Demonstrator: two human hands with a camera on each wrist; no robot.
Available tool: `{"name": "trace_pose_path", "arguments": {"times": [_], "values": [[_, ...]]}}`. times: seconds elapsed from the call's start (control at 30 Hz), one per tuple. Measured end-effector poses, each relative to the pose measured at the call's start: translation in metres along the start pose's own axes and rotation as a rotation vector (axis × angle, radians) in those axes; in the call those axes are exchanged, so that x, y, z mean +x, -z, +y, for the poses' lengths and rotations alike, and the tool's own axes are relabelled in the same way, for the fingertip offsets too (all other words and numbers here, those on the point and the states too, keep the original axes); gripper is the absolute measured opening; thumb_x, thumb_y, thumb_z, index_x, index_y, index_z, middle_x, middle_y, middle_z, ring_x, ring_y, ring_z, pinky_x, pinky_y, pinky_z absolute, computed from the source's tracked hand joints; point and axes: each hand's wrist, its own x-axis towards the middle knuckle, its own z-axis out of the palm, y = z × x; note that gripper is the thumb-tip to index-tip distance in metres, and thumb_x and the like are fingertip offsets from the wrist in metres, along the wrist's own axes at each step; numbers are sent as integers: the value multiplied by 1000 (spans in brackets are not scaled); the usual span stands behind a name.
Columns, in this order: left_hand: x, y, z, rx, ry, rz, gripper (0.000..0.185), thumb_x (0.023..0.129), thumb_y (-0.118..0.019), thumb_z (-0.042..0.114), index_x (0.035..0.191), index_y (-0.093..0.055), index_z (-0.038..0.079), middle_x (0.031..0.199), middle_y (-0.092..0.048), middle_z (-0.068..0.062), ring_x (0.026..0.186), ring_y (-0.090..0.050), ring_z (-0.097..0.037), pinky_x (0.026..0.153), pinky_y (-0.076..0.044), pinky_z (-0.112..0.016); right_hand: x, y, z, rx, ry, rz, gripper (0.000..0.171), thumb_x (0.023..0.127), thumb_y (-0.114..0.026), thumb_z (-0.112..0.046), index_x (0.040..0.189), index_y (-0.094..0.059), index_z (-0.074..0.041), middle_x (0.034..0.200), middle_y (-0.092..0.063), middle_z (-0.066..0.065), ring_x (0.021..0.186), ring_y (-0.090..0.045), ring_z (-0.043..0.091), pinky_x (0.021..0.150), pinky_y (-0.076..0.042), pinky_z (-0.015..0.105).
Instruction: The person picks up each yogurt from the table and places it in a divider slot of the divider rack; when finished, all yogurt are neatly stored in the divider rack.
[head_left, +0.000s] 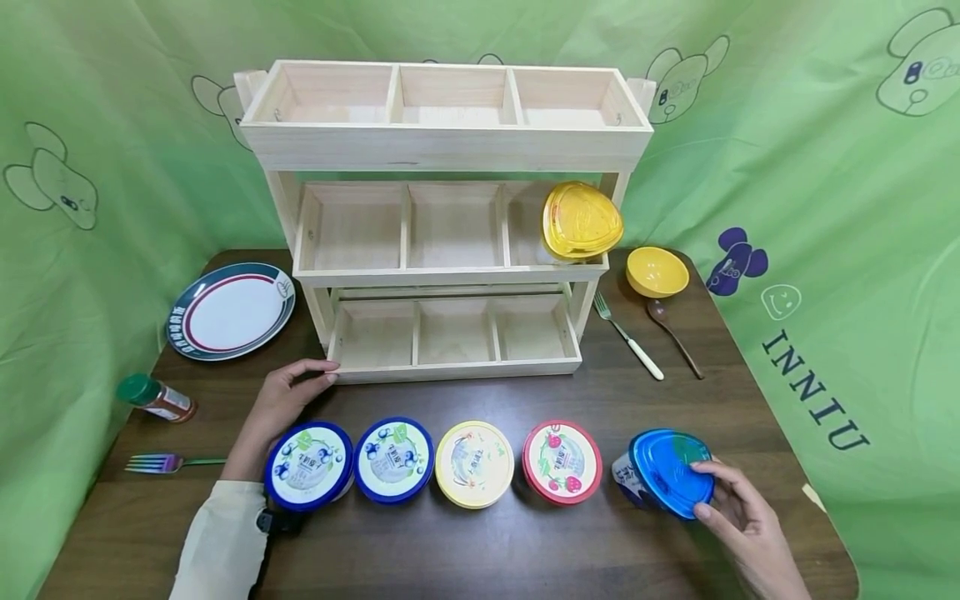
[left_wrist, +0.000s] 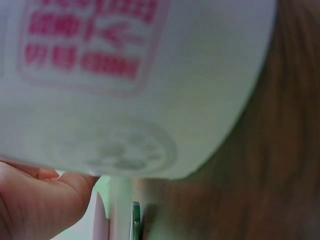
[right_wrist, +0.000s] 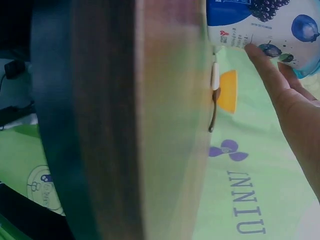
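Dark letters (head_left: 815, 392) on the green curtain (head_left: 832, 208) read "INNIU". Chinese characters stood on the tub lids (head_left: 475, 464) and the plate (head_left: 231, 312), too small to make out; pink print (left_wrist: 85, 55) on a white tub (left_wrist: 210, 75) was blurred.

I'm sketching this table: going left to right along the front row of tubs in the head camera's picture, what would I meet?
First blue-rimmed tub, second blue-rimmed tub, yellow-rimmed tub, red-rimmed tub, tub with shiny blue lid, right hand.
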Motion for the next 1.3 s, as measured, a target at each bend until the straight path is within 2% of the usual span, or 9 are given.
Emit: {"name": "trace_pose_path", "arguments": {"times": [0.3,0.47,0.57,0.8,0.93,1.13,1.3], "values": [[-1,0,1,-6,4,7,45,109,-70,29,139,-69,-3,152,-60,-26,148,-47,-41,119,-36,-60,15,9,-21,47,70,76,52,100,-48,28,150,-49,14,151,-57,0,134,-60,4,102,-49,15],[-1,-1,0,9,0,7,44,108,-71,30,139,-70,-2,151,-61,-25,147,-49,-41,118,-37,-59,22,16,-35,94,66,144,50,100,-50,26,149,-49,15,153,-55,4,131,-63,9,100,-53,19],[-1,-1,-1,11,-4,10,43,109,-70,29,138,-70,-2,151,-62,-25,146,-49,-41,117,-38,-59,30,20,-46,114,105,159,49,99,-51,27,147,-50,16,152,-57,7,130,-64,12,100,-53,20],[0,-1,-1,14,-20,14,41,109,-70,27,138,-70,-3,149,-63,-24,145,-51,-41,116,-40,-57,51,24,-69,175,303,124,47,94,-58,31,139,-48,27,150,-52,19,133,-62,20,104,-51,23],[1,-2,-1,5,-18,11,42,109,-70,27,139,-70,-3,150,-63,-24,145,-51,-41,114,-41,-52,64,26,-79,222,419,83,46,94,-63,27,138,-49,28,148,-54,23,134,-61,24,105,-51,24],[0,0,0,-10,7,-2,44,110,-68,29,141,-68,-2,152,-61,-24,146,-49,-38,106,-44,-38,80,27,-96,215,464,40,46,97,-65,22,139,-48,28,148,-55,24,130,-63,25,103,-53,23],[-1,1,0,-15,4,-5,45,110,-68,30,141,-68,-2,152,-60,-24,146,-49,-39,109,-44,-43,91,23,-110,187,459,41,48,95,-69,21,139,-51,26,153,-53,25,132,-61,27,104,-51,25]]}}
